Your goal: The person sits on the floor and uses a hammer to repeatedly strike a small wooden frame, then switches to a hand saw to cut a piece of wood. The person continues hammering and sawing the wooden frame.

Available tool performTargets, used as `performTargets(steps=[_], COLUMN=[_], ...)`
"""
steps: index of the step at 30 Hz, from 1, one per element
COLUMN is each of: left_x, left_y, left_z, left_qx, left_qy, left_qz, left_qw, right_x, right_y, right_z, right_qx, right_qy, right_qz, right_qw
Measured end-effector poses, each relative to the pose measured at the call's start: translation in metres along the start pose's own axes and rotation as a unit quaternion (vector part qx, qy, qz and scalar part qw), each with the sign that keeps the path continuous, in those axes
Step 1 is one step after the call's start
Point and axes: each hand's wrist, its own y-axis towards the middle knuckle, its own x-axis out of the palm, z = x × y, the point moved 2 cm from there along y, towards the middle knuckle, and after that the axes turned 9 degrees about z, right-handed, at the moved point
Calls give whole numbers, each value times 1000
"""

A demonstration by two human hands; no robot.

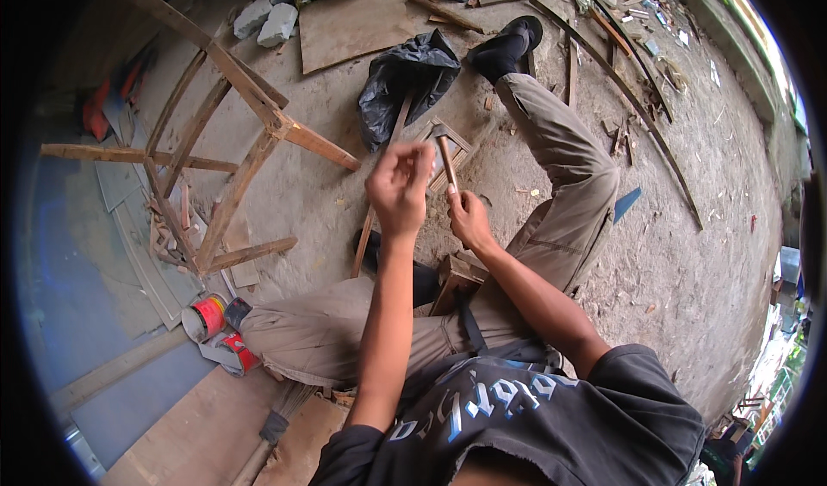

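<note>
A hammer (449, 166) with a wooden handle is gripped in my right hand (469, 219), its head up and pointing away from me. Beside it on the left, my left hand (400, 189) is raised with the fingers curled in, slightly blurred. Whatever those fingers may hold is too small or hidden to name. Past both hands, a small wooden frame (463, 152) lies on the ground, partly covered by the hammer and my left hand. A long thin wooden strip (365, 236) runs behind my left hand, with its far end at a black plastic bag (405, 81).
An upturned wooden stool-like frame (258, 116) stands at the left. Two red cans (204, 318) are by my left knee. A board (353, 25), white broken blocks (277, 24) and wood scraps lie at the back. A long dark strip (633, 99) curves across the right.
</note>
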Motion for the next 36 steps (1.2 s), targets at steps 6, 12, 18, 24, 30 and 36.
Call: performTargets(steps=[6,12,18,24,30,36], left_x=[-15,-151,-210,-198,-153,-86], left_y=[77,-15,-76,-44,-22,13], left_z=[-87,-191,-211,-172,-113,-62], left_qx=[2,-137,-205,-73,-134,-158], left_qy=[308,633,632,512,316,11], left_qz=[-39,-23,-4,15,-10,-62], left_qw=[951,762,748,856,939,986], right_x=[-20,-31,-18,-11,-10,-8], right_y=[16,20,18,14,12,12], right_z=[-7,-10,-5,-4,-4,0], right_qx=[144,212,229,192,140,115], right_qy=[266,342,342,296,258,226], right_qz=[24,50,-19,-26,-21,-23], right_qw=[953,914,911,935,956,967])
